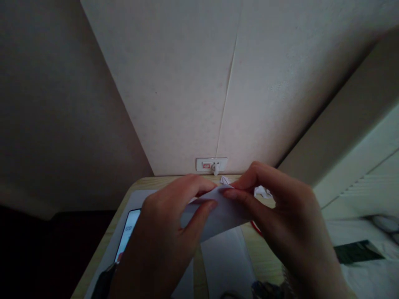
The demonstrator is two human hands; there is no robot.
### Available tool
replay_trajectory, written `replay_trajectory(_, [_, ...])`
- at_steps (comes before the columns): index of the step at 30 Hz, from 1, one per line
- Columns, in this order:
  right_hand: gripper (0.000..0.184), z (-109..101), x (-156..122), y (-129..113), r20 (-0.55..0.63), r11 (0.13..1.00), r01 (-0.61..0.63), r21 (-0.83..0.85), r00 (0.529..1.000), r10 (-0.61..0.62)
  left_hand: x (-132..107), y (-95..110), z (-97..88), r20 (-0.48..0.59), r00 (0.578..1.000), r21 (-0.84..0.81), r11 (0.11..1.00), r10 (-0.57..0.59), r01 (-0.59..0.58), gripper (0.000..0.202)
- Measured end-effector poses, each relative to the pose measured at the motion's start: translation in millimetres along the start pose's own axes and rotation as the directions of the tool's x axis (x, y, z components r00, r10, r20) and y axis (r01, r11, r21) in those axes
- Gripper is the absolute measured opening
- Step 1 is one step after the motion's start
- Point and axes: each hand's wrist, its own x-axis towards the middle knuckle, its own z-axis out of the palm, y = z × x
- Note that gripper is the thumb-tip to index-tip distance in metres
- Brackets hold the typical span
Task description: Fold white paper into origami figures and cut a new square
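Note:
A folded sheet of white paper [218,216] is held up above the wooden table, its top edge pinched between both hands. My left hand [174,216] grips its left part, thumb in front and fingers behind. At the top corner, my right hand [274,203] pinches the paper between thumb and index finger. The two hands' fingertips are close together. Beneath the held paper, another white paper strip [229,261] lies on the table. Partly covered by my left hand and wrist, a lit phone [129,230] rests on a white sheet [104,270].
The wooden tabletop [264,257] meets the wall, where a socket [212,164] holds a white plug. Small folded white papers [262,191] lie at the back right. A red curved item [256,228] shows beside my right hand. Off to the right are a white surface and a dark green item [358,251].

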Motion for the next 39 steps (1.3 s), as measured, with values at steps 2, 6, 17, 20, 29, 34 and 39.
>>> replay_trajectory(2, [0.024,-1,1,1,0.032,1.000,0.001,0.015,0.999,-0.001,0,0,3.0,0.010,1.000,0.004,1.000,0.027,-0.027,0.014])
replay_trajectory(6, [0.016,-2,1,4,0.067,0.998,-0.023,0.066,0.998,0.018,-2,2,2.9,-0.024,0.998,0.003,0.998,-0.062,0.062,0.015])
replay_trajectory(17, [0.014,-5,1,6,0.061,1.000,0.019,-0.007,0.998,-0.019,-7,1,-3.5,-0.218,0.959,0.008,0.983,-0.179,0.185,0.014])
replay_trajectory(20, [0.016,-7,2,8,0.088,0.999,0.021,-0.027,0.996,-0.019,-6,1,-2.4,-0.262,0.943,-0.052,0.979,-0.204,0.197,0.012])
replay_trajectory(29, [0.013,-10,-1,13,0.080,0.996,-0.085,0.023,0.993,0.082,-7,2,-5.7,-0.325,0.897,-0.142,0.953,-0.299,0.267,0.015])
replay_trajectory(34, [0.029,-12,-1,12,-0.011,0.994,-0.111,-0.019,0.994,0.111,-5,-5,-6.6,-0.195,0.919,-0.283,0.917,-0.343,0.282,0.018])
replay_trajectory(39, [0.028,-11,-2,14,-0.087,0.997,-0.069,-0.016,0.994,0.068,-3,-15,-6.2,0.070,0.966,-0.313,0.914,-0.250,0.259,0.006])
